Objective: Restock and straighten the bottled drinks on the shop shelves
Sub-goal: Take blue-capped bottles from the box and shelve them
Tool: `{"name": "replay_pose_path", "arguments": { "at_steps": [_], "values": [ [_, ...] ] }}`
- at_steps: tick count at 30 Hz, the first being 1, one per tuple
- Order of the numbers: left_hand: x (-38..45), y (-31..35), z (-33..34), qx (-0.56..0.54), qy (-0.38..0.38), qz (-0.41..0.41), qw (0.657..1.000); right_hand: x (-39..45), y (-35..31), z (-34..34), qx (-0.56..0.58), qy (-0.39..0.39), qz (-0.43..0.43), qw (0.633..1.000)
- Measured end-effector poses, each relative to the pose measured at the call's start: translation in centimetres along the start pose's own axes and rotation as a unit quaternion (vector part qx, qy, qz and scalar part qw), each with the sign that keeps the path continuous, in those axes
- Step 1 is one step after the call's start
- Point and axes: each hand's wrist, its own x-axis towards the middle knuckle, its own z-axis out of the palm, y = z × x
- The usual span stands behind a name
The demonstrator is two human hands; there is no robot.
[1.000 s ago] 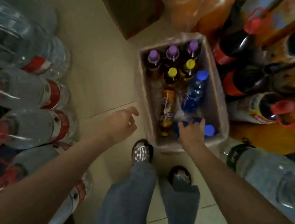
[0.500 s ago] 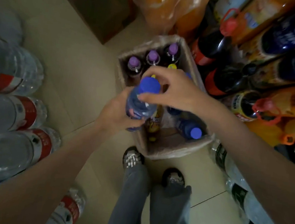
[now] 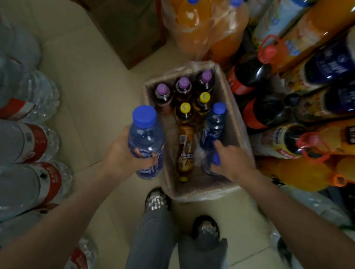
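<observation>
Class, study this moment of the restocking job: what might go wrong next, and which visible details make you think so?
1. The left hand grips the clear blue-capped plastic bottle low on its body, outside the cardboard box; it may tip or slip.
2. The right hand reaches for another blue-capped bottle beside the leaning dark blue bottle, which could topple.

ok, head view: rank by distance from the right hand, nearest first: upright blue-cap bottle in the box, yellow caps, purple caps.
From the right hand:
1. Upright blue-cap bottle, right side of the box, just above the fingers.
2. Yellow caps, mid-box.
3. Purple caps, far end of the box.
</observation>
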Motion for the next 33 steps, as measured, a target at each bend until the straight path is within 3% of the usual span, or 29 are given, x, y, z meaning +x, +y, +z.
{"name": "replay_pose_path", "arguments": {
  "at_steps": [4, 7, 11, 14, 19, 24, 30, 33],
  "values": [
    [-5.2, 6.4, -0.6, -0.021, 0.037, 0.015, 0.999, -7.5, -2.1, -11.6, 0.009, 0.106, -0.092, 0.990],
    [-10.1, 14.8, -2.2, -0.022, 0.048, 0.073, 0.996, -15.7, -4.4, -21.2, -0.013, 0.204, -0.128, 0.970],
    [-16.7, 25.6, -5.1, -0.031, 0.052, 0.150, 0.987, -27.7, -5.4, -31.9, 0.054, 0.314, -0.129, 0.939],
    [-22.4, 31.7, -6.4, -0.043, 0.020, 0.177, 0.983, -37.3, -5.2, -36.3, 0.160, 0.424, -0.103, 0.886],
    [-32.8, 39.1, -3.6, -0.021, -0.056, 0.241, 0.969, -55.1, -4.1, -38.3, 0.250, 0.618, -0.026, 0.745],
    [-42.8, 45.9, 1.5, 0.039, -0.134, 0.327, 0.935, -71.4, -0.4, -38.1, 0.260, 0.712, 0.078, 0.648],
    [-56.9, 55.3, 11.3, 0.086, -0.248, 0.439, 0.859, -90.8, 4.4, -34.4, 0.186, 0.746, 0.192, 0.610],
    [-63.2, 58.4, 17.2, 0.104, -0.306, 0.483, 0.814, -99.9, 6.9, -30.8, 0.208, 0.736, 0.248, 0.595]
  ]
}}
